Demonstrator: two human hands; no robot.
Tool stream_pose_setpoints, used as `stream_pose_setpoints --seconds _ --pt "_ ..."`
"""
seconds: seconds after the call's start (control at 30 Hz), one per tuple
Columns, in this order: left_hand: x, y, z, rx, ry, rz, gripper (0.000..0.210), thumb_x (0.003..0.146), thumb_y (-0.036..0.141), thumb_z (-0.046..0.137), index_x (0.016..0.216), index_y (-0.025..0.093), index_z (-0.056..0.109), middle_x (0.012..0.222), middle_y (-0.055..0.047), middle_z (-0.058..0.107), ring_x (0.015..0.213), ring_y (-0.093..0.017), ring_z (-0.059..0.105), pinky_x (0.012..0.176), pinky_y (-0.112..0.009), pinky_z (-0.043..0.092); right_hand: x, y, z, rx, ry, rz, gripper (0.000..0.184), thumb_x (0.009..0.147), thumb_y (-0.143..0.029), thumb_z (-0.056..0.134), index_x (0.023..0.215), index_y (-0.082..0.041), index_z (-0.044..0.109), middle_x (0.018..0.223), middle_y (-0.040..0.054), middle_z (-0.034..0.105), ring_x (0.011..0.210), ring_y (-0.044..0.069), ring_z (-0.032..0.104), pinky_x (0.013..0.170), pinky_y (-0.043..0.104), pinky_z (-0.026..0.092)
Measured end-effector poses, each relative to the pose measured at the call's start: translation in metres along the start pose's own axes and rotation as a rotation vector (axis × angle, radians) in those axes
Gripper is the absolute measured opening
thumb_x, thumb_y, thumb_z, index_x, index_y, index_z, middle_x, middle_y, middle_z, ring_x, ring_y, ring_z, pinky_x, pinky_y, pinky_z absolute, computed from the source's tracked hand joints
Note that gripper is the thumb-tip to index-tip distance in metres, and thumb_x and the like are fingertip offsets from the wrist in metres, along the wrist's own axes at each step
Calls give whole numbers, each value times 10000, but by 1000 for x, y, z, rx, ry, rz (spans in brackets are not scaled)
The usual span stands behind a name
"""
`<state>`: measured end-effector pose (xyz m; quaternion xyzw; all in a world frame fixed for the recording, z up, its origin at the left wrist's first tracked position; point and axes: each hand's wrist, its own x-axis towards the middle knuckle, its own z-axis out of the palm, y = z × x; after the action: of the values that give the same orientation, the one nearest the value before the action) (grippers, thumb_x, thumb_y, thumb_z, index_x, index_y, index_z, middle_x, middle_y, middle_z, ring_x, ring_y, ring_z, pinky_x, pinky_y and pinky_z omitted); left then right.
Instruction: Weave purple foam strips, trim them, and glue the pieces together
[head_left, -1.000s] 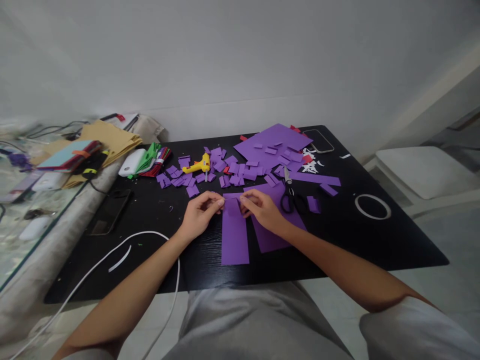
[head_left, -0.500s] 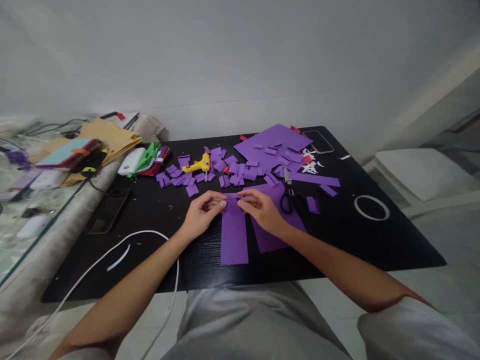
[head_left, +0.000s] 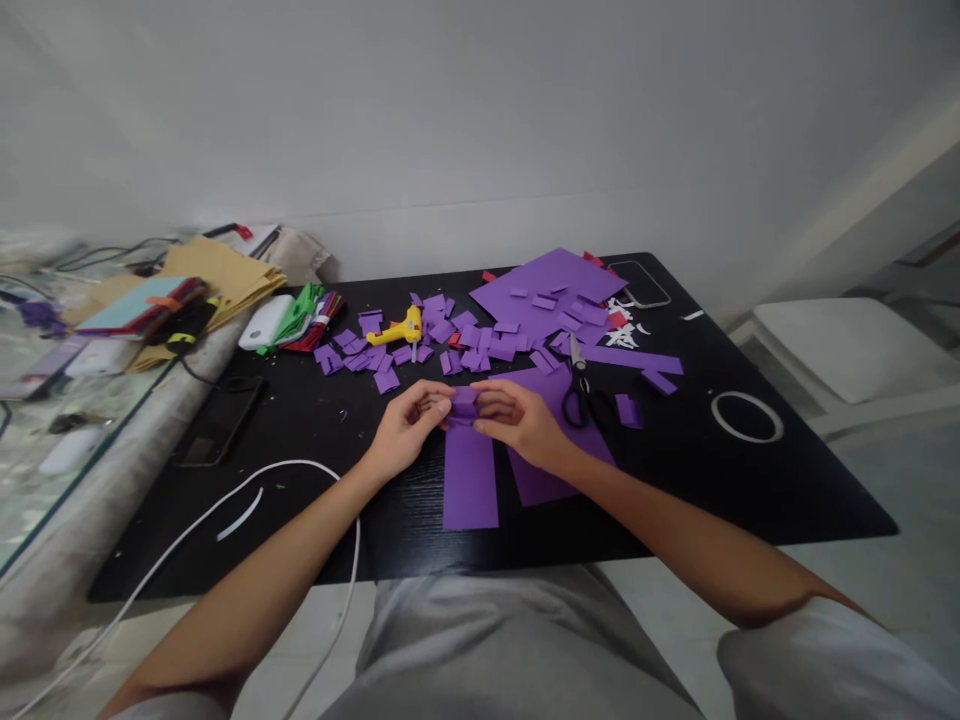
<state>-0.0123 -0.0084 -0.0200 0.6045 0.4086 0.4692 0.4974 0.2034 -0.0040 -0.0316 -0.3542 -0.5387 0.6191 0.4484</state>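
Our left hand (head_left: 409, 425) and our right hand (head_left: 517, 420) sit slightly apart, thumbs and fingers pinched on opposite ends of a folded purple paper piece (head_left: 465, 405). That piece is between them at the far end of a plain purple strip (head_left: 471, 490); whether the two are joined we cannot tell. Half a second ago we saw the fold as a thin edge; now it stands wider, its broader faces toward us. Our hands have kept almost the same place, and the things around them lie as they did.

Just right of the strip is a wider purple sheet (head_left: 559, 475), with the black-handled scissors (head_left: 583, 384) lying partly over it. Beyond our fingers spread small folded purple pieces (head_left: 472, 358), a yellow glue gun (head_left: 401, 328) among them; any lettering on it is too small for us to read. Farther back, on the right, are a large purple sheet (head_left: 517, 290) and white scraps (head_left: 622, 337).

Near the right side of the black table (head_left: 750, 490) lies a pale ring (head_left: 715, 412). On the left we have a dark phone (head_left: 221, 425) and a white cable (head_left: 292, 463).
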Motion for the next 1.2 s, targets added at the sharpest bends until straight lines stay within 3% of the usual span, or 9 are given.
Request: stream_pose_setpoints --seconds 0.37,0.57,0.83,1.2 --pt "0 -3 2 23 -5 12 280 828 391 820 981 168 749 838 -38 717 763 -152 675 736 -274 574 -2 -5 0 40 -32 -8 381 754 -186 708 1132 -230 717 1003 37 731 972 192 700 927 376 588" --pt "0 -1 2 21 6 19 274 809 379 838 957 166 747 799 -27 712 719 -141 673 696 -260 565 -2 -3 3 -2 -4 -17 420 714 -243 837 1117 -234 717 963 17 706 908 162 679 924 343 574" --pt "-1 3 4 -22 -23 -25 277 848 397 807 956 156 722 682 3 695 589 -135 686 618 -265 605 -2 1 3 0 -5 -17 398 708 -244 845 1084 -223 715 939 20 727 871 162 700 882 343 591" --pt "-3 -2 5 17 -8 17 300 831 372 823 1023 159 733 720 -7 704 607 -129 690 596 -247 621 -3 -1 4 -9 45 23 344 753 -284 821 1026 -244 616 771 -38 700 666 127 667 627 250 512"
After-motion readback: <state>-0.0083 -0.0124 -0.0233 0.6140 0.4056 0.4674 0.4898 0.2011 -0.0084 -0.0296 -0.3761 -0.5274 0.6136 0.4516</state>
